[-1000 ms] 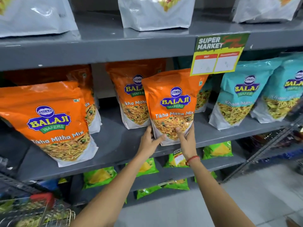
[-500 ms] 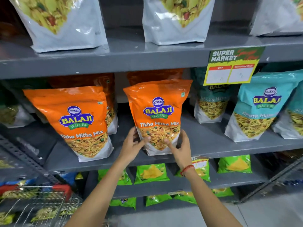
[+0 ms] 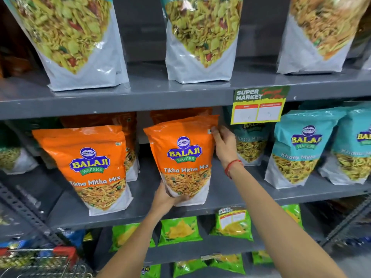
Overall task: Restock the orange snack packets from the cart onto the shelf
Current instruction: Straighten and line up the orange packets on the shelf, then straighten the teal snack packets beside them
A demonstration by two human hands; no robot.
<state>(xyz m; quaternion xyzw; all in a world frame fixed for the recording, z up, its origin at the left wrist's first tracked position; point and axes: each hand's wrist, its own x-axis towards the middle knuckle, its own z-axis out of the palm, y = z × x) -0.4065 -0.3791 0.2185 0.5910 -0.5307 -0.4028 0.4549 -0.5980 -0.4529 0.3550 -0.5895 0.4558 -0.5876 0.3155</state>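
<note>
An orange Balaji "Tikha Mitha Mix" packet stands upright on the grey middle shelf, in front of another orange packet. My left hand grips its bottom left corner. My right hand holds its upper right edge, fingers on the top corner. A second orange packet stands to the left on the same shelf, with more orange packets behind it. The cart with its red handle shows at the bottom left.
Teal Balaji packets fill the shelf to the right. White-bottomed snack bags stand on the shelf above. A yellow price tag hangs from that shelf's edge. Green packets lie on the lower shelves.
My right hand has gone from the packet's bottom up to its top right corner. My left hand stays at the bottom. The camera has tilted up and drawn closer.
</note>
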